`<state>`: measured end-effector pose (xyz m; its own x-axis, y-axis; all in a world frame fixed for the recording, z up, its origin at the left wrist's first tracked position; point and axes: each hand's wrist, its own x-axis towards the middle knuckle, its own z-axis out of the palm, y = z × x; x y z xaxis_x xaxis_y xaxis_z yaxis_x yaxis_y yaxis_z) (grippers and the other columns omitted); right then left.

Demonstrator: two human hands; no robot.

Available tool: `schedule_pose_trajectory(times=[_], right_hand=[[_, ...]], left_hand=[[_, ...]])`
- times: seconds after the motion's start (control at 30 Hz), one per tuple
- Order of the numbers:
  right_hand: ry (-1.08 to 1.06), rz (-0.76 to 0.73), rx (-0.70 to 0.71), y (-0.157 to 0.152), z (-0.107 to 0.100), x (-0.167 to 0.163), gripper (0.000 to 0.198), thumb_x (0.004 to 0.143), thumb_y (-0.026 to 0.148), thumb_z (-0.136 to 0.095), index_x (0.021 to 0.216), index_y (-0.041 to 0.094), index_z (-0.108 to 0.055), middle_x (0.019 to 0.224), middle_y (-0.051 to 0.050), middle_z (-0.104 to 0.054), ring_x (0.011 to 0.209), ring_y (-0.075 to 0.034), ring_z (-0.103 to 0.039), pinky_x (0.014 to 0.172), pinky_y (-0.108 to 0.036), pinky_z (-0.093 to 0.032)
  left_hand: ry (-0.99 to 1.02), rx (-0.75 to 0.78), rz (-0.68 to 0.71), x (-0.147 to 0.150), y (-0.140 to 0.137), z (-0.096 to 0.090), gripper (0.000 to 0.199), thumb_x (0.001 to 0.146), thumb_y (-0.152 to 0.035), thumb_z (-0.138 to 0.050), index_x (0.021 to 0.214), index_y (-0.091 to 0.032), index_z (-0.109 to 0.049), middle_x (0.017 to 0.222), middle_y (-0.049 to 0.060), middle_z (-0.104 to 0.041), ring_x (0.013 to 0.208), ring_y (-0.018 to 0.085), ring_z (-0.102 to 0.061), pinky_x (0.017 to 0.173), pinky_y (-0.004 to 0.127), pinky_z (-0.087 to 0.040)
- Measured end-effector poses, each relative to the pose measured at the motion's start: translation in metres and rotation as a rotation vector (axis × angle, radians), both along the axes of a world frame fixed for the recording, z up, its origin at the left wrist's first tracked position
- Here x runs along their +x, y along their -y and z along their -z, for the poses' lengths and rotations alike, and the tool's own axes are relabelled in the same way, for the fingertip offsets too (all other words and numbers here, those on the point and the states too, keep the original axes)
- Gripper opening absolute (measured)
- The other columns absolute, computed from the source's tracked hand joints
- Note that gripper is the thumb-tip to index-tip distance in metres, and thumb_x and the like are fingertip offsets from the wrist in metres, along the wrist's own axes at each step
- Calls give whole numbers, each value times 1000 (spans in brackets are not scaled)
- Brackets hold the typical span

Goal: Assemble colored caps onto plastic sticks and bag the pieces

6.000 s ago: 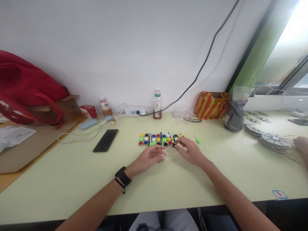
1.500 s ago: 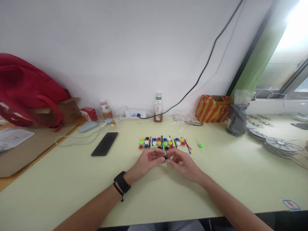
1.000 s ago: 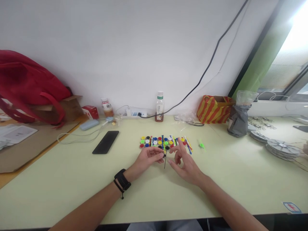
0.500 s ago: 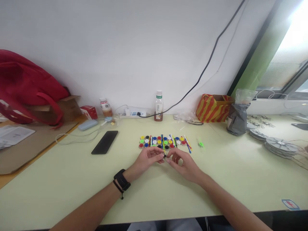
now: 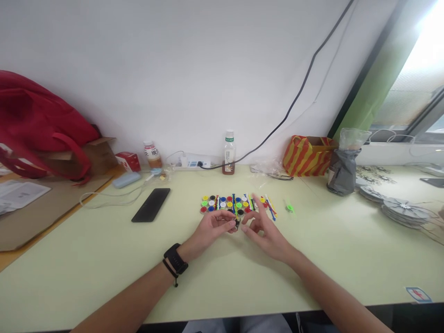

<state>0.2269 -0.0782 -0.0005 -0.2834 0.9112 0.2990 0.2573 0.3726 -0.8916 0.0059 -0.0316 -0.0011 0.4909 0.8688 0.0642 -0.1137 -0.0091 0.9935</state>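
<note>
- The left hand [image 5: 215, 230] is pinched on a small black piece [image 5: 237, 224], between the tabletop's [image 5: 208, 291] front edge and the rows of coloured discs [image 5: 229, 205].
- The right hand [image 5: 268, 233] is just beside it, thumb and fingers apart, index finger raised; whether it touches the piece, I cannot tell.
- A steady left pinch, with only light touches from the right, should suit so small a part; working low would keep a dropped piece close.
- Near the back edge, a capped bottle [image 5: 229, 155] holds brown liquid; leftward, another bottle [image 5: 152, 157] holds a paler drink.
- Toward the back right corner stands an open-topped striped bag [image 5: 307, 156], contents hidden.
</note>
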Motion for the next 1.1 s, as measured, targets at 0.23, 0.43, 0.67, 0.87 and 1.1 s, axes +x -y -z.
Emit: schedule_pose_trajectory(times=[0.23,0.43,0.67,0.87,1.1], right_hand=[[-62,20,-83,-4,-6,3,36,94,48,-65,72,21,-56,67,1,-55,59,-13,-47,55,-27,-39],[-35,-4,-62,-1,-4,-3,19,93,40,-66,98,23,-61,94,-3,-66,67,-13,-56,63,-28,-48],[-6,0,-62,-1,-3,-3,20,93,36,-65,108,24,-61,97,-3,-67,67,-13,-57,62,-28,-49],[-93,12,-115,-1,-2,-3,33,93,43,-66,119,24,-60,93,-1,-64,63,-12,-52,58,-27,-44],[-110,-32,-145,-4,-5,4,51,95,50,-63,58,20,-45,55,4,-41,54,-11,-35,54,-27,-30]], left_hand=[[10,2,6,1,-1,0,32,82,-36,-84,104,-16,-74,97,7,-74,83,17,-72,83,31,-58],[5,27,58,0,0,3,32,85,-37,-82,107,-16,-74,98,7,-75,86,18,-71,84,33,-58],[-6,35,74,-1,-1,5,31,87,-35,-80,110,-15,-73,98,8,-74,88,19,-71,85,33,-58],[14,22,28,-1,-2,5,32,84,-36,-83,107,-16,-73,102,7,-74,90,19,-72,88,34,-58],[8,16,-22,0,-3,4,34,81,-37,-85,104,-15,-73,100,7,-74,87,19,-73,87,34,-58]])
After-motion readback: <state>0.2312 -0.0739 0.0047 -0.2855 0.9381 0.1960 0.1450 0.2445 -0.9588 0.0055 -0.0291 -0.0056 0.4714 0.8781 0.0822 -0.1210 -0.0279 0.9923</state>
